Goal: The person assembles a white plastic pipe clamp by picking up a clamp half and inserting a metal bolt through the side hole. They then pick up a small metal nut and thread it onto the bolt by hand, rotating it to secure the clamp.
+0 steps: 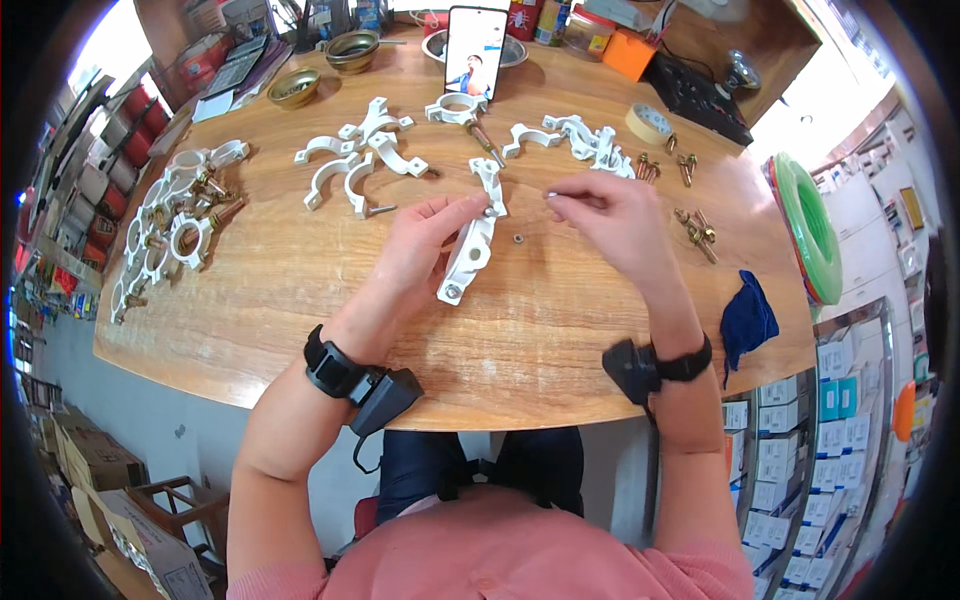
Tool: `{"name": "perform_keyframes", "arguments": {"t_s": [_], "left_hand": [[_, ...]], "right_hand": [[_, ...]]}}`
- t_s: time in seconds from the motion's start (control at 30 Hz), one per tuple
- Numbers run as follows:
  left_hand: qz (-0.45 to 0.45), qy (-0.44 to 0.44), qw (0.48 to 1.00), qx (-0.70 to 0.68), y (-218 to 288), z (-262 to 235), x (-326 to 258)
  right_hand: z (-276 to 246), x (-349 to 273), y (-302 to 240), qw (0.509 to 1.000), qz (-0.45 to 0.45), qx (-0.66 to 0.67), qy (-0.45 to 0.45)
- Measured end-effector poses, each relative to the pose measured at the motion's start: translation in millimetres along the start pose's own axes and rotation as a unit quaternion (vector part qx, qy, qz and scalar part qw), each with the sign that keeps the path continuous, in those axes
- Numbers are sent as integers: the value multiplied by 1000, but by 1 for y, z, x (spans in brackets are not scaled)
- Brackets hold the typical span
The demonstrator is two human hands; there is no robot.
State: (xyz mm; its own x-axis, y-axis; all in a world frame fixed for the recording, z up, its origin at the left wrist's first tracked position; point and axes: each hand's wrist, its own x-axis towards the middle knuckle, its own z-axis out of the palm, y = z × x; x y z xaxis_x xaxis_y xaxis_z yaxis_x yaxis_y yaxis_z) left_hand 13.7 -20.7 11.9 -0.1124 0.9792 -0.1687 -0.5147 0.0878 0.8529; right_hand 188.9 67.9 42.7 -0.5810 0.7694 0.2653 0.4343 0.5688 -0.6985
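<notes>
My left hand (415, 245) is closed on a white pipe clamp (472, 252) held above the middle of the table. A bolt end (453, 292) shows at the clamp's near end, and its thumb and forefinger press near the fastener at the upper end. To the right, apart from the clamp, my right hand (618, 218) pinches something small and pale at its fingertips, too small to name. On the wood between the hands lies a loose nut (518, 239). Beyond the clamp, a long brass-coloured bolt (486, 142) lies beside another white clamp ring (458, 106).
Loose white clamp halves (345, 178) lie left of centre, with more (585, 140) at the far right. Clamps with bolts (190, 240) are heaped at the left. Bolts (697, 235), a tape roll (648, 124) and a blue cloth (748, 318) lie right. A phone (474, 55) stands at the back.
</notes>
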Motion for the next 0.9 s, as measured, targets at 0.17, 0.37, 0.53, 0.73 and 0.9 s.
{"name": "perform_keyframes", "arguments": {"t_s": [0.17,0.37,0.53,0.73,0.9], "left_hand": [[-32,-31,999,-20,-3,3,-1],[-32,-18,999,-10,-6,2,0],[-36,-33,999,-12,-6,3,-2],[-40,-27,999,6,-9,4,-2],[-45,-39,998,7,-8,1,-2]], "right_hand": [[5,-13,-21,966,-189,177,30],[20,-14,-19,960,-243,136,39],[25,-14,-18,960,-260,83,59],[26,-13,-15,963,-256,58,55],[29,-12,-12,964,-247,92,40]]}}
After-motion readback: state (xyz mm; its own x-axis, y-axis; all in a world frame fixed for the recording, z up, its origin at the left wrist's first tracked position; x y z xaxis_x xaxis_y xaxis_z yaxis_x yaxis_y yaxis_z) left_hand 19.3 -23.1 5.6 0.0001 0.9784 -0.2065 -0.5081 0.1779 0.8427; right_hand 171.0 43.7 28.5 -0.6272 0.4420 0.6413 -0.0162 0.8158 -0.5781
